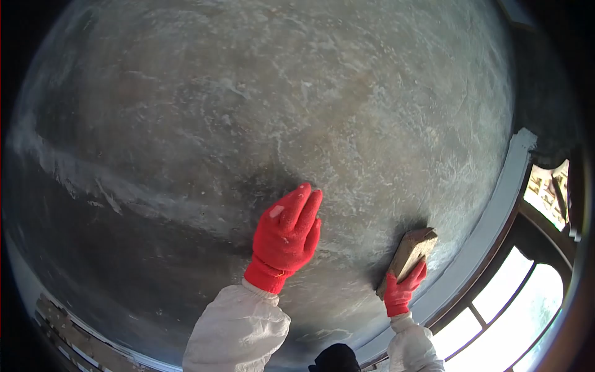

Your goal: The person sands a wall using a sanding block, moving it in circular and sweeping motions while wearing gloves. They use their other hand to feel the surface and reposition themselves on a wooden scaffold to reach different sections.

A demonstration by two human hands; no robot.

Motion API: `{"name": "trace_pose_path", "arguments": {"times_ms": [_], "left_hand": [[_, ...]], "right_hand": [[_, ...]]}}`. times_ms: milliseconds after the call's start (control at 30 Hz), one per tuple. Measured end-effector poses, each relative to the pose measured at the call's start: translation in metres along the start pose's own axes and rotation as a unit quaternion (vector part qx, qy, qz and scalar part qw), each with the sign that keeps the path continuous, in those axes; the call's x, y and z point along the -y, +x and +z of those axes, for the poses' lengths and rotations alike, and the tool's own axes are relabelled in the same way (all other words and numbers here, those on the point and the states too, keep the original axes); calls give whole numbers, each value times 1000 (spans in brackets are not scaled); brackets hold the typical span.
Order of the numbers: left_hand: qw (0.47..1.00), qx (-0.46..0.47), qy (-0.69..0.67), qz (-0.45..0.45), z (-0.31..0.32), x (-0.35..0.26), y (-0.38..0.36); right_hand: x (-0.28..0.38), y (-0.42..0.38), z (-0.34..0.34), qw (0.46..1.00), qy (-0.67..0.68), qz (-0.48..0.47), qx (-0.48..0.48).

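Observation:
My left hand [288, 232], in a red glove with a pale patch, reaches up to a grey, mottled plaster surface [297, 111]. Its fingers are stretched out and lie against or very near the plaster, with nothing visible in them. Farther right, my right hand [404, 289], also red-gloved, grips a worn wooden block [410, 251] by its lower right side. The block is tilted and appears to rest against the plaster; its contact face is hidden. White sleeves cover both arms.
A pale border strip [489, 232] curves along the plaster's right edge. Beyond it are dark-framed bright windows [505, 316]. A dark rounded object [335, 358], which I cannot make out, shows at the bottom between the arms. Whitish streaks [133, 192] cross the plaster on the left.

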State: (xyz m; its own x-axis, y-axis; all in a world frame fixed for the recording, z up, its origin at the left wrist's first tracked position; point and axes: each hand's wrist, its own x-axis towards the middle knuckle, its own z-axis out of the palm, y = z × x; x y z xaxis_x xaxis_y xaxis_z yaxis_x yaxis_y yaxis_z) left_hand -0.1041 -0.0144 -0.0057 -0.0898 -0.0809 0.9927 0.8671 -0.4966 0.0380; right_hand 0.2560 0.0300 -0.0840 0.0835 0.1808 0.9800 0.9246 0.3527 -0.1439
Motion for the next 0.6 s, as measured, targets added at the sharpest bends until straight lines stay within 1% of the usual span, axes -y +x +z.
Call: {"name": "trace_pose_path", "arguments": {"times_ms": [33, 100, 167, 233, 267, 333, 367, 433, 467, 500, 533, 567, 600], "left_hand": [[1000, 8, -5, 2, -1, 1, 1], [999, 2, 37, 7, -3, -2, 1], [999, 25, 27, 7, -2, -4, 1], [998, 24, 54, -1, -2, -3, 0], [998, 32, 45, 2, -3, -3, 0], [994, 34, 98, 17, -6, -3, 1], [995, 39, 90, 17, -7, -3, 1], [992, 49, 119, 14, -12, -2, -1], [992, 58, 113, 10, -14, -1, 0], [989, 50, 136, 21, -14, -1, 3], [986, 45, 157, 32, -17, -1, 3], [987, 63, 147, 27, -20, -1, 4], [985, 64, 157, 31, -21, -1, 5]], "right_hand": [[3, 3, -2, 1000, 11, 11, 14], [-6, 2, -5, 999, 5, 24, 34], [-11, 1, -6, 999, -4, -17, 39], [-10, 2, -9, 998, 4, -28, 47], [-13, 4, -11, 997, 7, -46, 55], [-23, 7, -17, 993, 9, -96, 65], [-32, 7, -17, 992, -2, -107, 64], [-47, 8, -17, 994, -19, -93, 52], [-55, 11, -16, 997, -16, -69, 43], [-65, 14, -17, 997, -18, -60, 34], [-67, 18, -20, 998, -4, -50, 43], [-67, 22, -25, 998, 7, -37, 53], [-68, 25, -29, 996, 2, -43, 72]]}}
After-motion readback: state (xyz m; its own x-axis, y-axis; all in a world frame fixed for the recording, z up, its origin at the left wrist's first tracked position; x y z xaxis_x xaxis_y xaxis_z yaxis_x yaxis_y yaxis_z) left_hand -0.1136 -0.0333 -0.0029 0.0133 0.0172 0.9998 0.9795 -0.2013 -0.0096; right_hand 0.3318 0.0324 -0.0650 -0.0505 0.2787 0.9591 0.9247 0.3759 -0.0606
